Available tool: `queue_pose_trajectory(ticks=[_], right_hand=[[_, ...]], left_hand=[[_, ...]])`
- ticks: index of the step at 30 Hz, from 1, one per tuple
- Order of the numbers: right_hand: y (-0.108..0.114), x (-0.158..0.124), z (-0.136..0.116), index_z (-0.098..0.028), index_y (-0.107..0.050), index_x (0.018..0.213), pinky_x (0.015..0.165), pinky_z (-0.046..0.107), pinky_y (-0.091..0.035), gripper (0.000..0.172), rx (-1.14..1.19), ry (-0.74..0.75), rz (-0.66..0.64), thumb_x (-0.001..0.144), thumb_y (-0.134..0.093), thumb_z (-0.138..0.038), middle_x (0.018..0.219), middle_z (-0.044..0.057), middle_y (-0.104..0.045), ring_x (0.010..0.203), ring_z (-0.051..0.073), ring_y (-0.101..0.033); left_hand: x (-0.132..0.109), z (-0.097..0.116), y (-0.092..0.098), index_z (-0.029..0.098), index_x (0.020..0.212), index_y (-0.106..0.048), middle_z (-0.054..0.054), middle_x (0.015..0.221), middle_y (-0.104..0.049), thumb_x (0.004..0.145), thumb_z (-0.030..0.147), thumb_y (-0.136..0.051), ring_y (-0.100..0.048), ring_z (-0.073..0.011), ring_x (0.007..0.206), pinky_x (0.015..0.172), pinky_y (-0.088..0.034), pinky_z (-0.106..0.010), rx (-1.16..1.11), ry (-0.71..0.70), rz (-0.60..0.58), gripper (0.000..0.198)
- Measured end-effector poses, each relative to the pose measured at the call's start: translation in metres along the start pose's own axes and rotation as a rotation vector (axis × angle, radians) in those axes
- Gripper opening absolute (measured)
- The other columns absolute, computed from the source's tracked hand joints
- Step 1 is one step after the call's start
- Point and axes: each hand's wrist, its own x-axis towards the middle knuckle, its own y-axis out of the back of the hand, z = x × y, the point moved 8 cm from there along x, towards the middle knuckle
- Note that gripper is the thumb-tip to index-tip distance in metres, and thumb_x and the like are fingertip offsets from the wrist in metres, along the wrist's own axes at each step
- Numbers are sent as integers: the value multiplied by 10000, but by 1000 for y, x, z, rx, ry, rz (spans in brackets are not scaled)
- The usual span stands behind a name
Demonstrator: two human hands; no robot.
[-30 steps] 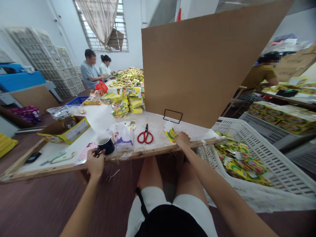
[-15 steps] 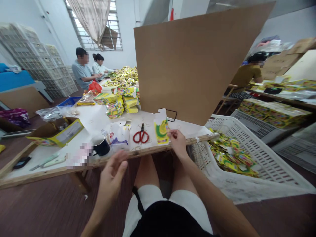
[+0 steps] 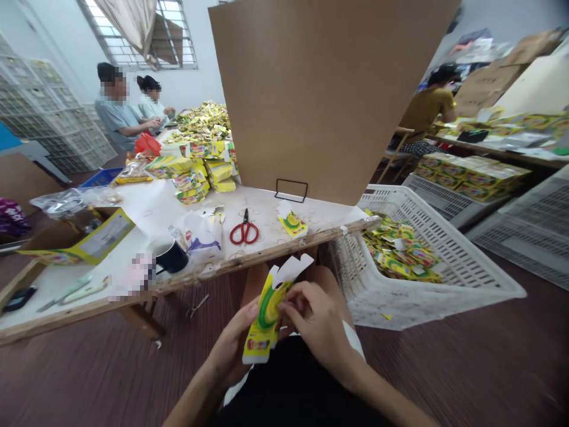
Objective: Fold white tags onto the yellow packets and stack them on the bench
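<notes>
Table [image 3: 137, 222] with a white top and wooden edging runs across the view, angled up toward the far side. Over its right part a large brown cardboard sheet [image 3: 320, 101] stands upright, a black wire frame [image 3: 291, 190] at its foot. Two people [image 3: 120, 115] in pale tops sit at the far left, beside a broad heap of yellow packets [image 3: 200, 121]; a person [image 3: 431, 110] in a mustard top sits at another table on the right. A white slatted basket [image 3: 427, 305], partly filled with flat yellow cartons [image 3: 402, 252], is just beside the near table's right end. Stacked yellow boxes [image 3: 191, 184] stand before the heap. Lower down, over the lap and in front of the table edge, the left hand [image 3: 237, 335] is curled closed around one side of a yellow-and-green carton [image 3: 267, 314], which tilts to the right, its white flaps raised. The right hand [image 3: 315, 323] has its fingers bent in at the carton's right side; whether they pinch it I cannot tell. On the table are a second carton [image 3: 292, 220] lying near the edge, red-handled scissors [image 3: 243, 232] and a dark mug [image 3: 172, 256].
</notes>
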Motion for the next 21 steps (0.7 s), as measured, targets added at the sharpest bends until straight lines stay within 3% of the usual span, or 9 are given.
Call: queue_pose_trajectory(ticks=[2,4,7,10,14,18,21], right_hand=[[11,-2,-21,-206,-594,1021,838,414,-443,232,-127,196,89,790,-625,-207,998,90,-636,947,253,-560],[5,-5,-31,-229,-546,1138,877,417,-434,338,-127,296,12,809,-604,-176,1089,88,-619,1010,247,-544],[-1,-8,-32,-236,-530,1145,824,389,-469,340,-91,296,-50,819,-592,-165,1052,82,-621,958,233,-567],[-1,-10,-34,-235,-487,1208,922,421,-417,413,-116,325,-21,816,-586,-152,1204,96,-554,1106,253,-501],[-6,-9,-29,-226,-511,1123,837,376,-459,322,-83,283,-81,820,-579,-144,1056,77,-609,971,225,-558],[-2,-10,-32,-220,-476,1185,928,410,-404,387,-101,337,-61,820,-588,-156,1222,101,-535,1119,245,-491],[-1,-9,-32,-226,-491,1152,893,385,-415,363,-75,319,-83,814,-575,-126,1152,83,-567,1078,235,-509]], left_hand=[[-1,-1,0,146,1085,-652,-86,927,-735,774,299,-635,-681,-257,863,847,-496,-373,-31,14,-10,347],[-2,0,3,145,1052,-667,-85,917,-737,757,285,-649,-684,-263,848,830,-504,-376,-49,7,15,328],[-5,5,7,139,1037,-672,-90,907,-738,750,274,-645,-686,-270,828,807,-511,-380,-45,-23,41,318],[-8,6,5,121,1035,-670,-104,897,-737,760,276,-627,-685,-275,820,793,-512,-381,-15,-11,29,319],[-9,9,3,114,1024,-670,-101,907,-731,755,247,-619,-681,-269,824,787,-508,-368,7,-23,27,304],[-7,9,4,113,1054,-656,-108,934,-721,739,255,-616,-677,-275,818,763,-513,-372,6,-18,18,348],[-7,5,6,108,1050,-659,-116,913,-721,736,275,-615,-677,-276,809,739,-521,-370,10,15,26,359]])
